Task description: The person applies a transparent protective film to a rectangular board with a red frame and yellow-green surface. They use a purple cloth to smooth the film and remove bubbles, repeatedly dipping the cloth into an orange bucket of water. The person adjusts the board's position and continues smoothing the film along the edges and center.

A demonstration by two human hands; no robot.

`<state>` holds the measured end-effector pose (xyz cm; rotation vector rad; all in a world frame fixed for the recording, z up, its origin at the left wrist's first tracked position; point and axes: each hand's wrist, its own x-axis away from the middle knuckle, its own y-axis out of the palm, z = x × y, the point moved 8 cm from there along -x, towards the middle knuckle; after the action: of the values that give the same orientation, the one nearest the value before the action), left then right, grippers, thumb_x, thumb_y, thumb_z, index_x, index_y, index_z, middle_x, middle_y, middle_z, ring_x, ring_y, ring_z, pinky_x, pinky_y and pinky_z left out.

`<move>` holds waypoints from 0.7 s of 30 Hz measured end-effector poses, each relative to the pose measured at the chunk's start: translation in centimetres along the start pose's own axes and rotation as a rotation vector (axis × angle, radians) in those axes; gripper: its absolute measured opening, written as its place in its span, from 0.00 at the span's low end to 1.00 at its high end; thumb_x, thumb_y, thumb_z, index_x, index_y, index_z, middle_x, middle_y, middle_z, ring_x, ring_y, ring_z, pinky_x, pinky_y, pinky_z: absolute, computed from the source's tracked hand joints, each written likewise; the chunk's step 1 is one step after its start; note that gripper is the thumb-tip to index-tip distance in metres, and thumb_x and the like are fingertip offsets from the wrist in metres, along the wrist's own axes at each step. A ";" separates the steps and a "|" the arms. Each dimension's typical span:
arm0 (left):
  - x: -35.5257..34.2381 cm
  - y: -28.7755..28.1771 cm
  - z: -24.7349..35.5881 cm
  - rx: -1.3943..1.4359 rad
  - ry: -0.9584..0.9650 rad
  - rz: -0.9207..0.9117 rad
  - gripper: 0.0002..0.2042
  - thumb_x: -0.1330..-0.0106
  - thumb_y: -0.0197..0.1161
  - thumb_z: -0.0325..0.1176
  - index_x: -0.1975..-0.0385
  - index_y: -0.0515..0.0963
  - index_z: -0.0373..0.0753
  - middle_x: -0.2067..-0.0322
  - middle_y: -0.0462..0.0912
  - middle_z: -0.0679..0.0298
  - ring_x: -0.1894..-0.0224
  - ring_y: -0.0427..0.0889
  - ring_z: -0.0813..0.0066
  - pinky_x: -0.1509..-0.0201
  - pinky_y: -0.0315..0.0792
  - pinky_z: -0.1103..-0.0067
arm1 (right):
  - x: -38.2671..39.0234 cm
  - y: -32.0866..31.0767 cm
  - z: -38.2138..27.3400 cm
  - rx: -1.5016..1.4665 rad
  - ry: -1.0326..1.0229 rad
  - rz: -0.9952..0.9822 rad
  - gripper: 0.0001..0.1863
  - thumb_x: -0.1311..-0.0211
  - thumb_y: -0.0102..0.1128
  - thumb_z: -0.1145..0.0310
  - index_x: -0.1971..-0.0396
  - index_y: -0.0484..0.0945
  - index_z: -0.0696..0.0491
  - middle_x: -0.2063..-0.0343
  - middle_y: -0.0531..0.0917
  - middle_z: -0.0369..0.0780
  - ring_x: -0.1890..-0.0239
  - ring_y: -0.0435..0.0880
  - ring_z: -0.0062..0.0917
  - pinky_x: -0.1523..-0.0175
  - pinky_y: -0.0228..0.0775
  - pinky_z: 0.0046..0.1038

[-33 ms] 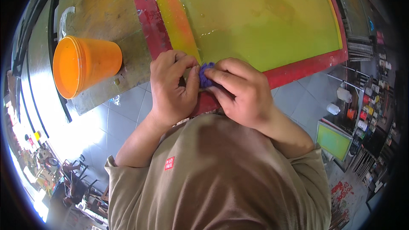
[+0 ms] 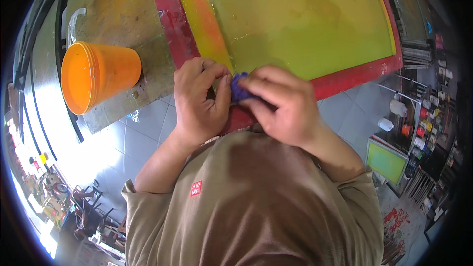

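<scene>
A small purple bumpy cloth (image 2: 238, 88) is bunched at the near left corner of a large screen printing frame with a red border (image 2: 340, 82) and yellow-green mesh (image 2: 281, 29). The fingertips and thumb of my right hand (image 2: 288, 103) pinch the cloth from its right side; the hand is slightly blurred. On the other side, my left hand (image 2: 199, 101) is closed, its fingers curled over the frame's corner and its thumb beside the cloth. What lies within my left fingers is hidden. The mesh has a wet sheen with darker patches.
An orange bucket (image 2: 111, 71) stands left of the frame on a stained tabletop (image 2: 125, 19). A smaller green screen (image 2: 387, 160) leans at the right, below shelves with several bottles and containers (image 2: 422, 128). Grey floor tiles (image 2: 152, 120) show below the table edge.
My right hand has shifted slightly to the right, with its fingers rolled a little over the purple cloth. My left hand and the frame look the same.
</scene>
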<state>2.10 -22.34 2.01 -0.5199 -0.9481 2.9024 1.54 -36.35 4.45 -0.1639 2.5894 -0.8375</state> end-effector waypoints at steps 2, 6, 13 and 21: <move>0.0 -0.1 -0.1 0.017 -0.007 0.008 0.04 0.49 0.62 0.22 0.74 0.77 0.37 0.75 0.73 0.61 0.69 0.72 0.61 0.63 0.62 0.71 | 0.1 -0.6 0.6 0.000 0.024 0.105 0.16 0.60 0.67 0.84 0.65 0.81 0.60 0.70 0.79 0.43 0.70 0.80 0.33 0.66 0.73 0.27; -0.3 -0.2 -0.4 0.044 -0.010 0.037 0.04 0.49 0.62 0.22 0.74 0.77 0.37 0.75 0.73 0.60 0.70 0.72 0.60 0.64 0.63 0.71 | -0.2 1.1 -0.3 -0.078 0.024 -0.152 0.17 0.60 0.68 0.83 0.64 0.80 0.59 0.69 0.80 0.43 0.70 0.81 0.32 0.66 0.73 0.27; -0.6 -0.2 -0.7 0.057 0.011 0.076 0.04 0.49 0.62 0.22 0.73 0.77 0.36 0.75 0.73 0.59 0.69 0.72 0.60 0.64 0.64 0.71 | -0.5 0.9 0.6 -0.061 0.004 0.013 0.14 0.55 0.65 0.79 0.64 0.80 0.58 0.69 0.78 0.43 0.66 0.78 0.37 0.63 0.72 0.33; -0.6 -0.1 -1.1 0.061 -0.045 0.068 0.04 0.48 0.61 0.22 0.72 0.77 0.36 0.74 0.74 0.59 0.69 0.73 0.60 0.63 0.65 0.71 | -0.8 -0.5 0.5 -0.155 0.036 -0.110 0.14 0.53 0.66 0.77 0.62 0.79 0.57 0.68 0.80 0.44 0.67 0.81 0.36 0.63 0.73 0.30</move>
<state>3.02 -21.72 1.42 -0.4938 -0.8602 3.0051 2.42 -36.83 4.66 -0.3420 2.6998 -0.6813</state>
